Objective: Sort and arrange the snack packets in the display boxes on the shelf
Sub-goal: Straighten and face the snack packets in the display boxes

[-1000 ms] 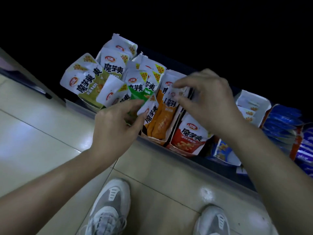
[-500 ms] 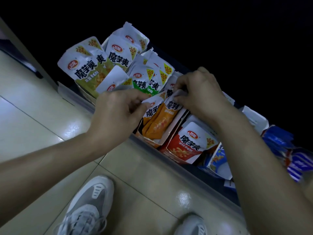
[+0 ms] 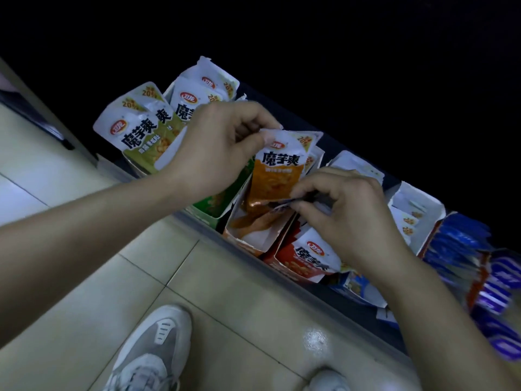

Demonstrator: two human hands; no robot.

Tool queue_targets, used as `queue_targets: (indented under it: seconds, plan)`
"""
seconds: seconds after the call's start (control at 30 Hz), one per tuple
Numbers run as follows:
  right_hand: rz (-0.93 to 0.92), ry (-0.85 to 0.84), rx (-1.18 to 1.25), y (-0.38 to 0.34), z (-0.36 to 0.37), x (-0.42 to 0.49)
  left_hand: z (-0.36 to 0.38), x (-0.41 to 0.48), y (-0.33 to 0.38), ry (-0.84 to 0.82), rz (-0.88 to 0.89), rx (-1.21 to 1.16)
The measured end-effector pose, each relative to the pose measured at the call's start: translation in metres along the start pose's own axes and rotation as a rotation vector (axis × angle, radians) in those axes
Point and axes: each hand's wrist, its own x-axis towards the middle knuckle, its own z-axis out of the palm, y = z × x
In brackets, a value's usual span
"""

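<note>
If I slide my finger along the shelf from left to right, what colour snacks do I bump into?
Olive-green packets → green box → orange box, under the orange packet that the left hand pinches → red box → white box → blue packets.

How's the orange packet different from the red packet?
The orange packet is orange below; the red packet is red. The orange packet is held up, pinched by the left hand on top and the right hand below; the red packet sits in its box. Both have white tops and black writing.
</note>
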Motion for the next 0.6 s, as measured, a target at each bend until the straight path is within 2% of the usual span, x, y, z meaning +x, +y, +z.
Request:
queue_targets:
  seconds: [0.1,0.2,0.33,0.43,0.53,0.6]
  plan:
    - [0.012,0.046,0.015,0.0,0.001,-0.004,0.006,0.014,-0.004,-0.068,0.077,0.002]
    - [0.041,0.097,0.015,-0.001,0.003,-0.006,0.015,0.018,-0.016,-0.175,0.097,0.105]
    - [0.041,0.13,-0.048,-0.001,0.005,-0.006,0.019,0.017,-0.026,-0.167,0.122,0.155]
    - [0.04,0.139,-0.057,-0.002,0.005,-0.007,0.017,0.018,-0.022,-0.19,0.176,0.112]
    - [0.036,0.149,-0.052,-0.002,0.006,-0.007,0.013,0.021,-0.017,-0.139,0.185,0.038]
    - [0.039,0.155,-0.051,-0.003,0.007,-0.007,0.012,0.022,-0.019,-0.195,0.173,0.08]
